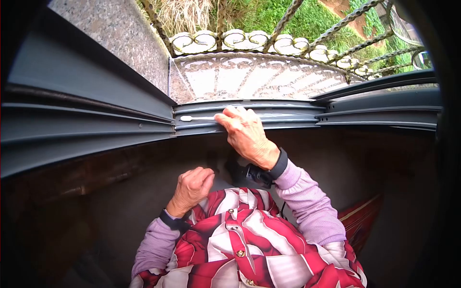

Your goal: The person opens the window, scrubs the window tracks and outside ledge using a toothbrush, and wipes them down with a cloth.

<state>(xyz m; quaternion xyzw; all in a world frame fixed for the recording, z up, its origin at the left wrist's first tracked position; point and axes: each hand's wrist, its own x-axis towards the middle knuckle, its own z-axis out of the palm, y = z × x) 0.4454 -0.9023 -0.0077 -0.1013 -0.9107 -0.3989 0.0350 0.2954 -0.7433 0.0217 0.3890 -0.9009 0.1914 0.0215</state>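
Fingers [229, 114] of the right hand [246, 133] are bent together, pinching one end of a slim white brush [186, 118]; how the thumb sits on the handle cannot be told from above. The brush lies along the grey window track [283, 115], its pale head pointing to the track's left end, the hand reaching over the track's near edge. On the near side of the track and well apart from it, the left hand [193, 185] is curled into a loose fist, thumb against the forefinger. Each wrist wears a dark band [280, 163], and lilac striped sleeves [314, 205] run back from the track toward a red-and-white patterned garment [206, 259] with gold-coloured buttons [240, 253]. A grey frame panel [86, 120] meets the track at its left end, and grey frame rails [384, 108] meet it at its right. Beyond the track's far side lie a sunlit stone ledge [230, 81], then a metal railing [220, 24] with scrollwork and, past that, green grass [307, 19].
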